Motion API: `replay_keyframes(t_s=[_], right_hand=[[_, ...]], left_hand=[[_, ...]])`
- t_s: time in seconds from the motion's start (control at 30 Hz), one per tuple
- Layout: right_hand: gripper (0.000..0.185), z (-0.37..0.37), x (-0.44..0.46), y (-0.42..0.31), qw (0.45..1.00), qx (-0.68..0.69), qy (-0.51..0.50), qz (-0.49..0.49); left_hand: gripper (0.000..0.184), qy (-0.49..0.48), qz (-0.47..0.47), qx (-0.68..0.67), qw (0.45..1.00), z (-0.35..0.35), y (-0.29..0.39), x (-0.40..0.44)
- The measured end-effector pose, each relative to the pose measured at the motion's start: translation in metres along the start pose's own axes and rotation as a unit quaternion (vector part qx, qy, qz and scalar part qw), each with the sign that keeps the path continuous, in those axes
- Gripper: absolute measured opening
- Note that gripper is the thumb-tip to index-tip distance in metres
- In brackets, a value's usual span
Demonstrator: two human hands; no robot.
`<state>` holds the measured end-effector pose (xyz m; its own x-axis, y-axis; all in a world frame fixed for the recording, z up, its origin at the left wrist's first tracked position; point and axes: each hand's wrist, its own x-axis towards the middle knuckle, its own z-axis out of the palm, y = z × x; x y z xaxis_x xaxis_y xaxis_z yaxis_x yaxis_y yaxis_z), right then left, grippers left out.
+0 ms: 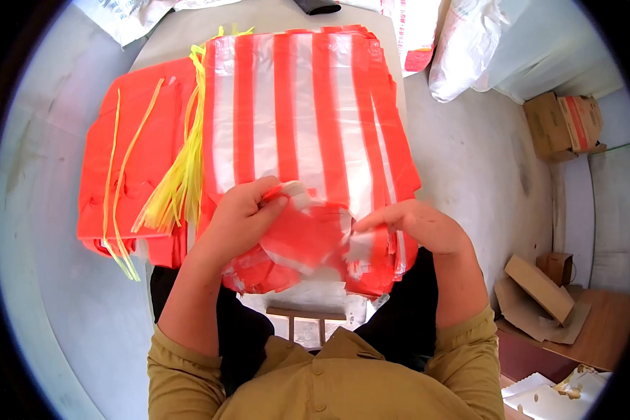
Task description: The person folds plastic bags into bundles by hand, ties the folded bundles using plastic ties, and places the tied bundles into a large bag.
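Observation:
A thick stack of red-and-white striped plastic bags (264,112) lies in front of me, its lower end crumpled toward my lap. My left hand (248,213) is closed, pinching the raised edge of the top bag near its lower end. On the other side of that loose edge is my right hand (420,222). Its fingers point left and their tips press on the plastic; the thumb is hidden. Between both hands the red plastic is lifted and folded. A bundle of yellow strips (178,178) lies along the stack's left side.
Folded red bags (136,133) sit to the left, with two loose yellow strips (116,175) across them. White sacks (462,49) stand at the back right. Cardboard boxes (563,126) are at the right, and an opened carton (539,294) rests on a brown surface (605,322).

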<state>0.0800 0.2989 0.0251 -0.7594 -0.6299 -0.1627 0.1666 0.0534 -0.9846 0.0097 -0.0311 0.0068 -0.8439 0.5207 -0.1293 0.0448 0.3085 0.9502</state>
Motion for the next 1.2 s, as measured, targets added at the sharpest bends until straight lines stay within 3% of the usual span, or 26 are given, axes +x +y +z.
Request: replay_keyframes(t_s=[0.13,0.23,0.33,0.43,0.53,0.67,0.77,0.83,0.9,1.0,1.2], right_hand=[[0.056,0.002,-0.002,-0.002,0.991,0.03,-0.094,-0.085],[0.058,0.004,-0.002,-0.001,0.99,-0.008,-0.106,-0.097],[0.067,-0.002,-0.006,-0.007,0.995,-0.032,-0.093,-0.02],[0.056,0.004,0.001,-0.021,0.997,-0.051,-0.025,0.052],[0.048,0.011,0.019,-0.017,0.988,-0.072,0.062,0.12],[0.042,0.027,0.051,-0.026,0.975,-0.014,0.095,0.201],[0.044,0.031,0.069,0.004,0.986,-0.105,0.108,0.069],[0.045,0.036,0.075,-0.001,0.987,-0.09,0.111,0.067],[0.048,0.041,0.077,-0.017,0.981,0.008,0.112,0.157],[0.051,0.037,0.086,-0.01,0.979,0.004,0.095,0.178],[0.055,0.04,0.092,-0.012,0.981,-0.015,0.118,0.152]], left_hand=[[0.013,-0.001,-0.001,-0.025,1.0,0.002,-0.001,0.001],[0.013,-0.009,-0.003,0.006,1.0,0.0,-0.005,0.001],[0.011,-0.016,0.048,0.061,0.997,0.0,0.001,-0.003],[0.011,-0.054,0.132,0.173,0.974,-0.002,0.004,-0.004],[0.023,-0.065,0.203,0.194,0.958,-0.001,0.004,-0.009],[0.023,-0.082,0.223,0.23,0.944,-0.002,0.0,-0.009],[0.024,-0.081,0.237,0.24,0.938,-0.001,-0.004,-0.01],[0.024,-0.078,0.244,0.237,0.937,0.0,-0.006,-0.011],[0.024,-0.069,0.259,0.233,0.935,0.001,-0.008,-0.012],[0.025,-0.06,0.273,0.245,0.929,0.001,-0.01,-0.014],[0.026,-0.045,0.284,0.244,0.926,0.001,-0.005,-0.016]])
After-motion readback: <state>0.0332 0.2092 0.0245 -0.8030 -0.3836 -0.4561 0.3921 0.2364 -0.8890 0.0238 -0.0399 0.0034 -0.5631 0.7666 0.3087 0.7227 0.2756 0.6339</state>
